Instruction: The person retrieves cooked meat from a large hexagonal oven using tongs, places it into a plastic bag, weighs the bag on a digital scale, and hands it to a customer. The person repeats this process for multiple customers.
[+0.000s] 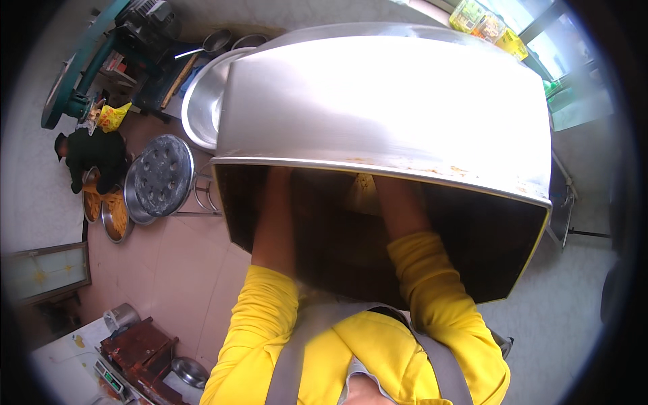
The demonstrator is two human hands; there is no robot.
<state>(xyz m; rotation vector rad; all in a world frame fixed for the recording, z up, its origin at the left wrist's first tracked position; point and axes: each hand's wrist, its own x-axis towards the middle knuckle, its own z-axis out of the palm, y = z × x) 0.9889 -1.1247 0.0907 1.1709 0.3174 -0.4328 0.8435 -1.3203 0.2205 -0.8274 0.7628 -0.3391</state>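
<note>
A large stainless steel hood (354, 116) fills the space before me, its dark open underside (334, 263) facing my chest. Both forearms reach up into it. My left forearm (273, 233) enters near the left side and disappears behind the front rim. Right of the middle, my right forearm (405, 207) goes in beside a dim yellowish lit patch (362, 195), which I cannot identify. Brown stains mark the rim (455, 172). The hood hides both hands and anything they touch or hold.
Left of the hood are a wide metal basin (200, 111) and a grey disc with round holes (164, 174). Beyond, a person (96, 154) bends over metal bowls with orange pieces (117, 217). At lower left stand reddish-brown wooden furniture (139, 349) and a digital scale (109, 377).
</note>
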